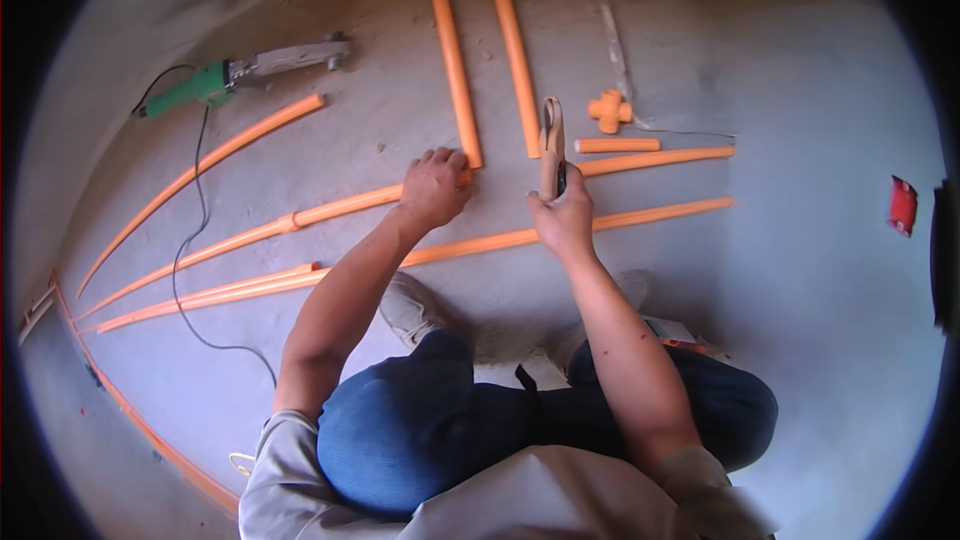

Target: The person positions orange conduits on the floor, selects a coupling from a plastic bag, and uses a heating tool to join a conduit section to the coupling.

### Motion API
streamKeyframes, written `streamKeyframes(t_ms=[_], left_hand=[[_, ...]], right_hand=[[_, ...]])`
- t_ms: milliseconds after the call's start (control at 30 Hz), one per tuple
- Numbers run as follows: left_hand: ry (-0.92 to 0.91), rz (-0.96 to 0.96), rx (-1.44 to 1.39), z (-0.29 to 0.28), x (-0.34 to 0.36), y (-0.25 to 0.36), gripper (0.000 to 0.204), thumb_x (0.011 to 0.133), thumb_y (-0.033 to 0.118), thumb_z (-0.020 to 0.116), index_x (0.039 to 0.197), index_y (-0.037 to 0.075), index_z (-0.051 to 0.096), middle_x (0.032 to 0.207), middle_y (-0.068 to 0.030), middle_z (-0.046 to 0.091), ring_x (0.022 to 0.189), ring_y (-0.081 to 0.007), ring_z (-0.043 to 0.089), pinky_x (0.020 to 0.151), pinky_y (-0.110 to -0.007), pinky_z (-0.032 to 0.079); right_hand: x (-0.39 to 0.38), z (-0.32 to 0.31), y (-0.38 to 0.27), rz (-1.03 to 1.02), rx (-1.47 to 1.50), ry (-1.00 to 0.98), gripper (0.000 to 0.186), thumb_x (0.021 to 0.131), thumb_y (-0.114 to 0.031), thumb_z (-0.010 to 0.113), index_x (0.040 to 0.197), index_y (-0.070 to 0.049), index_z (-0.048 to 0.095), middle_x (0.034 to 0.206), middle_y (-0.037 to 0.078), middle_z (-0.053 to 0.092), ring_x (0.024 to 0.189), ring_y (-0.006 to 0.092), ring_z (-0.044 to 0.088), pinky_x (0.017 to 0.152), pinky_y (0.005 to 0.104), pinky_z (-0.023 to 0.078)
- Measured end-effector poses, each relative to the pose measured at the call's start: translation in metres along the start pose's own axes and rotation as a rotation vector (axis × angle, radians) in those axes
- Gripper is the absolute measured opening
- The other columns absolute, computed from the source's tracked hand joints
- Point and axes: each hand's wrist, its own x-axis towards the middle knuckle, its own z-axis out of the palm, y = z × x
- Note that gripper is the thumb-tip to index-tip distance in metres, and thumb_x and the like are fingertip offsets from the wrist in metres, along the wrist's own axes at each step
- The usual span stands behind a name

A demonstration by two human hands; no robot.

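Observation:
My left hand [435, 188] is closed around the right end of an orange pipe [350, 206] lying on the floor, its fingers beside the lower end of another orange pipe [455, 70] that runs away from me. Farther left, the held pipe has a thicker orange joint [290, 222]. In my right hand [566, 212] is a tan plier-shaped hand tool [551, 145], pointing away from me; its exact kind I cannot make out. The tool is beside the lower end of a second far-running orange pipe [512, 50]. Just right of it lies an orange pipe [665, 159].
An orange cross fitting [610, 112] and a short orange pipe piece [617, 145] lie at the far right. A long orange pipe [480, 243] crosses in front of my feet. At far left rests a green power tool [200, 88], its dark cable [178, 290] trailing over pipes. A red packet [902, 206] is at right.

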Motion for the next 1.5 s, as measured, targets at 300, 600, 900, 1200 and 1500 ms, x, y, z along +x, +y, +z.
streamKeyframes(t_ms=[300, 600, 900, 1200, 1500], left_hand=[[0.03, -0.073, -0.031, 0.01, 0.004, -0.003, 0.036, 0.084, 0.03, 0.072, 0.111, 0.007, 0.066, 0.115, -0.0127, 0.065, 0.112, -0.032, 0.059, 0.095, -0.045, 0.047], [0.11, -0.032, -0.055, 0.012, -0.001, -0.008, 0.037, 0.076, 0.025, 0.076, 0.105, 0.005, 0.066, 0.102, -0.0145, 0.065, 0.099, -0.035, 0.062, 0.09, -0.045, 0.05], [0.101, -0.024, -0.06, -0.004, -0.014, -0.017, 0.041, 0.074, 0.024, 0.079, 0.108, 0.005, 0.065, 0.106, -0.0131, 0.062, 0.103, -0.0331, 0.058, 0.092, -0.045, 0.048], [0.042, -0.085, -0.101, -0.009, -0.014, -0.025, 0.044, 0.076, 0.027, 0.08, 0.112, 0.008, 0.065, 0.111, -0.0115, 0.062, 0.11, -0.0328, 0.056, 0.097, -0.045, 0.045], [0.082, -0.027, -0.06, -0.007, -0.004, -0.019, 0.05, 0.075, 0.03, 0.082, 0.116, 0.006, 0.063, 0.114, -0.0128, 0.061, 0.112, -0.0326, 0.056, 0.098, -0.044, 0.045]], right_hand=[[0.124, -0.079, -0.019, -0.003, -0.697, 0.104, 0.077, 0.074, -0.037, 0.082, 0.135, -0.002, 0.049, 0.128, 0.021, 0.059, 0.121, 0.0403, 0.056, 0.104, 0.0508, 0.042], [0.188, -0.061, -0.031, 0.057, -0.875, 0.056, 0.076, 0.073, -0.041, 0.08, 0.137, -0.011, 0.051, 0.135, 0.015, 0.056, 0.13, 0.0347, 0.049, 0.109, 0.0501, 0.036], [0.235, -0.071, -0.028, -0.019, -1.063, 0.051, 0.079, 0.073, -0.041, 0.081, 0.139, -0.013, 0.049, 0.141, 0.012, 0.051, 0.135, 0.0314, 0.044, 0.111, 0.0518, 0.032], [0.203, -0.113, -0.026, -0.25, -0.918, -0.037, 0.056, 0.08, -0.034, 0.078, 0.127, -0.009, 0.06, 0.138, 0.016, 0.054, 0.125, 0.0368, 0.054, 0.101, 0.0496, 0.045], [0.153, -0.082, -0.006, -0.258, -0.938, -0.239, 0.052, 0.079, -0.03, 0.08, 0.118, -0.001, 0.062, 0.123, 0.018, 0.06, 0.105, 0.0362, 0.066, 0.087, 0.0461, 0.055]])
